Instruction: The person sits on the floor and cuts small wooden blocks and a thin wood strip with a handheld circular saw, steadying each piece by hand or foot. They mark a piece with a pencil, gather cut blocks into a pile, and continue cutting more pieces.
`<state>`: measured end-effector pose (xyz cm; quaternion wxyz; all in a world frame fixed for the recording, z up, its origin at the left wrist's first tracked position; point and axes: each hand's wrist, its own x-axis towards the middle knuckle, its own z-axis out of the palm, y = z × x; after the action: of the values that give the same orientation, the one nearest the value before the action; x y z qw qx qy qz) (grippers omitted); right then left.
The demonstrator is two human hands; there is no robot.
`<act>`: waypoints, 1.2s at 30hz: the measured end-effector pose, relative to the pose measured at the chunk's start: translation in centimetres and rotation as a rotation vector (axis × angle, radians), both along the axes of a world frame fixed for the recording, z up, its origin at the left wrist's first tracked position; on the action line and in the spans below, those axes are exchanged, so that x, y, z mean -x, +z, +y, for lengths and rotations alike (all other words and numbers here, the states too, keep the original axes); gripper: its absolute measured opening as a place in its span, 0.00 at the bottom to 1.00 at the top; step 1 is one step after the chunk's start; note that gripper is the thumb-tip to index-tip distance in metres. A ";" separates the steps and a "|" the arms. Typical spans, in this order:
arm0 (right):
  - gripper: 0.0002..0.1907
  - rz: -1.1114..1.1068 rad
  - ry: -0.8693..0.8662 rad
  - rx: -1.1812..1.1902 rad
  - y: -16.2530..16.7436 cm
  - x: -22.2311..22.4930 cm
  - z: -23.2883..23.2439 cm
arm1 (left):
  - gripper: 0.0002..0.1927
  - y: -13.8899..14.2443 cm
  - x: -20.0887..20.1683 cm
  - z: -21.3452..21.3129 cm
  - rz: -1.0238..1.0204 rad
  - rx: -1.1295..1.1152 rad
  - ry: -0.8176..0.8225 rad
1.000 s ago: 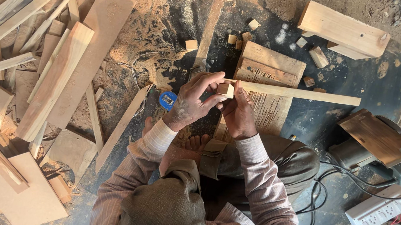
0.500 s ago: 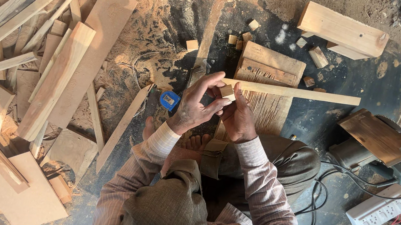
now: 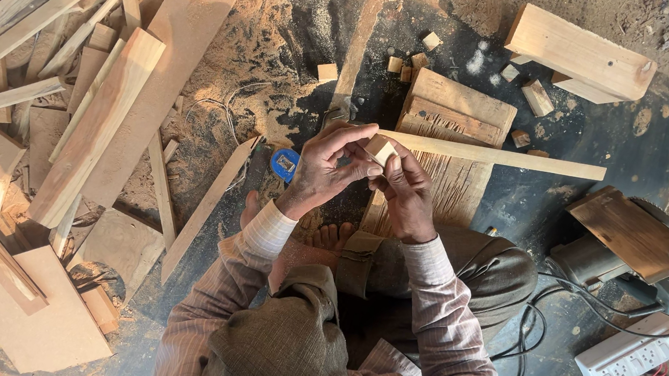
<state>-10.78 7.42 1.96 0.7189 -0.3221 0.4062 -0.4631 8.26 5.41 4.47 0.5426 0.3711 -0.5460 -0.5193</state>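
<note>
I sit on the floor with both hands raised in front of me. My left hand [image 3: 326,169] and my right hand [image 3: 406,194] meet on a small pale wooden block [image 3: 381,149], pinched between the fingertips of both. The block is held just over the left end of a long thin wooden strip [image 3: 514,160]. That strip lies across a ridged board [image 3: 453,195] in front of my knees. A small blue tape measure [image 3: 284,163] lies on the floor just left of my left hand.
Planks and offcuts [image 3: 98,127] are piled at the left, with sawdust around them. A thick wooden block [image 3: 581,50] lies top right among small scraps. A power tool under a board [image 3: 631,239], a white power strip [image 3: 632,361] and black cables lie at the right.
Both hands stay at the strip's left end. The fingers have shifted a little on the small block, and my left fingers now curl over its top.
</note>
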 end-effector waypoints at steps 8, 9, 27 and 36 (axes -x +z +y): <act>0.26 0.150 0.110 -0.035 -0.7 0.3 -0.3 | 0.21 -6.7 -4.1 -1.0 -0.509 0.204 0.198; 0.27 0.219 0.107 -0.045 -0.8 0.6 -0.4 | 0.19 -8.0 -5.6 -1.2 -0.518 0.108 0.220; 0.24 0.546 0.107 0.006 -4.5 2.9 -0.6 | 0.25 -12.9 -6.3 -12.3 -1.303 0.118 0.252; 0.22 0.301 0.086 0.147 -3.4 1.1 -3.2 | 0.17 -9.9 -4.6 -6.7 -0.571 0.090 0.098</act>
<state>-11.87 4.25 -1.40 0.6436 -0.4564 0.4603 -0.4070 12.82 -1.31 -5.47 0.4073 0.5039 -0.6805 -0.3421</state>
